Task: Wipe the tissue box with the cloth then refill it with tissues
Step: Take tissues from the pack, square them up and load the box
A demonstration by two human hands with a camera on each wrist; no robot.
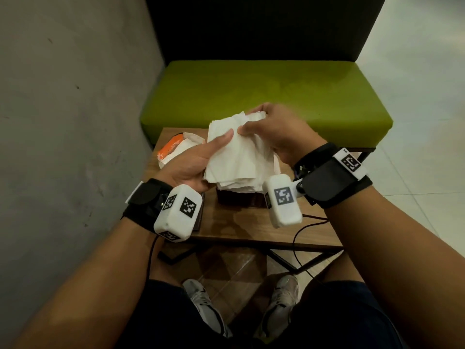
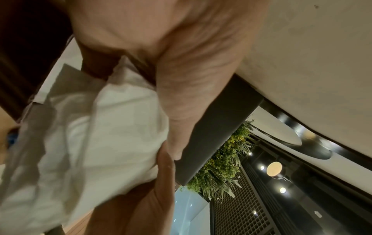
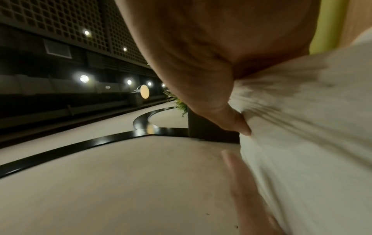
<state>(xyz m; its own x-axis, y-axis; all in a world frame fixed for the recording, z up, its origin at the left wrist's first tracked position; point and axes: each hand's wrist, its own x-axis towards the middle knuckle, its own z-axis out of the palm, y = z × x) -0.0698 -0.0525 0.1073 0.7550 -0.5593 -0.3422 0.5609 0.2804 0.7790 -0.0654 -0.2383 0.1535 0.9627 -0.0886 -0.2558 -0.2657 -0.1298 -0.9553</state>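
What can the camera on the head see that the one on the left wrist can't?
Only the head view shows the wooden table, the dark tissue box, the orange-and-white pack, the green bench and the right hand gripping the tissues. Only the left wrist view shows the ceiling lamps and the plants. Both show the left hand holding the white tissues.

It looked like a café or lounge seating nook rather than a home. A small wooden table on a black metal frame stood against a green upholstered bench with a tall dark backrest, a bare concrete wall to the bench's left and pale floor tiles to its right. Above hung recessed spotlights, a dark grid ceiling panel and decorative greenery.
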